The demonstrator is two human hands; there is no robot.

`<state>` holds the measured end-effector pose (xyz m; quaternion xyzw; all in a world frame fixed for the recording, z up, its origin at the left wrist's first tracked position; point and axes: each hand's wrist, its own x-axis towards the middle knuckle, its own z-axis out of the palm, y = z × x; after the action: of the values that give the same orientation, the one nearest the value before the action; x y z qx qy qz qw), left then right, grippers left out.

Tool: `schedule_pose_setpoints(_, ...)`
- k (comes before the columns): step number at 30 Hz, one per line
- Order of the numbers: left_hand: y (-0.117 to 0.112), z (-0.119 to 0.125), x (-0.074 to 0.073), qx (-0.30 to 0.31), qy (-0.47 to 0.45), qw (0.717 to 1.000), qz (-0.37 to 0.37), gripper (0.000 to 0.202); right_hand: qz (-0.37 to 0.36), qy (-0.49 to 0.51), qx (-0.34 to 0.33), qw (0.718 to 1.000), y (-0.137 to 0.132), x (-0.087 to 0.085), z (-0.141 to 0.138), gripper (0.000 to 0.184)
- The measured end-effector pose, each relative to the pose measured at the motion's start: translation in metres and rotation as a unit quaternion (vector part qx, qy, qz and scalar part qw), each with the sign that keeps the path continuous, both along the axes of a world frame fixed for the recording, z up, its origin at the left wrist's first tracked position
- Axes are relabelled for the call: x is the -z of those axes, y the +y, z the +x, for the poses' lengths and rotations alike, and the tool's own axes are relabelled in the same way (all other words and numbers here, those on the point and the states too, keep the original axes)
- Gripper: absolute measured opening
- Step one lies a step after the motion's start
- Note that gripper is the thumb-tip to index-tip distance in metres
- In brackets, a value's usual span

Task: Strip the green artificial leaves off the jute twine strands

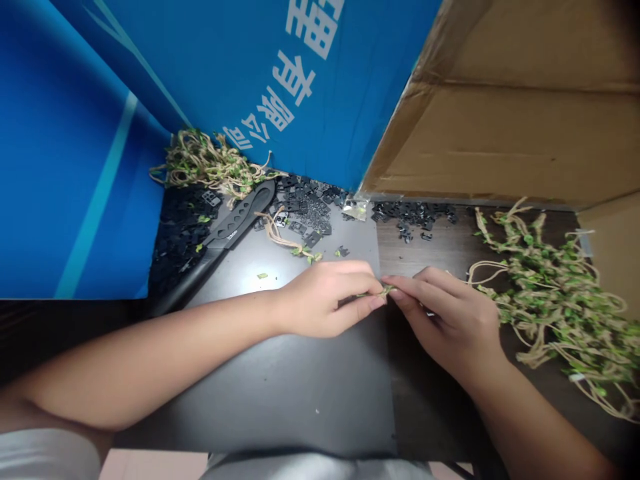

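Note:
My left hand [327,298] and my right hand [445,313] meet fingertip to fingertip over the dark table [300,373]. Both pinch a short piece of jute twine with small green leaves [384,291] between thumb and fingers. Most of that piece is hidden by the fingers. A big loose pile of the same leafy twine [560,300] lies just right of my right hand. A single short leafy twine piece [287,241] lies on the table beyond my left hand.
Small black plastic clips [310,203] are heaped at the back, with more clips [415,213] to the right. A black knife-like tool [225,233] lies diagonally at left. Another twine bundle [210,163] sits in the back corner. Blue printed panels [225,73] and a cardboard wall [525,113] enclose the table.

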<state>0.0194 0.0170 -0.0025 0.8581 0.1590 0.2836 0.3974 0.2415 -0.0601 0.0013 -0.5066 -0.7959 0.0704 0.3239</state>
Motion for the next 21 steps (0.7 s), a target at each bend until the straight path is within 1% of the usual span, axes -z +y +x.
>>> schedule_pose_setpoints(4, -0.0012, 0.0007, 0.0002, -0.003, -0.037, 0.999, -0.001, 0.022, -0.031, -0.011, -0.004, 0.999, 0.0011, 0.0027, 0.0016, 0.025)
schedule_pose_setpoints(6, -0.0018, 0.0007, 0.0000, -0.005, -0.049, 0.999, -0.003, 0.021, -0.051, -0.016, -0.011, 0.999, 0.0014, 0.0043, 0.0017, 0.021)
schedule_pose_setpoints(9, -0.0026, 0.0007, -0.0006, -0.016, -0.074, 0.997, -0.001, 0.020, -0.086, -0.032, -0.038, 0.995, 0.0014, 0.0073, 0.0008, 0.018)
schedule_pose_setpoints(12, -0.0028, 0.0010, 0.0006, -0.026, -0.090, 0.996, 0.015, 0.020, -0.096, -0.033, -0.069, 0.992, 0.0011, 0.0098, -0.0012, 0.017)
schedule_pose_setpoints(18, -0.0015, 0.0012, 0.0081, -0.052, -0.025, 0.997, 0.058, 0.027, -0.085, -0.062, -0.091, 0.990, -0.0004, 0.0100, -0.0048, 0.012)
schedule_pose_setpoints(21, -0.0016, 0.0005, 0.0078, -0.073, 0.012, 0.993, 0.091, 0.029, -0.065, -0.059, -0.102, 0.991, -0.0012, 0.0097, -0.0046, 0.011)
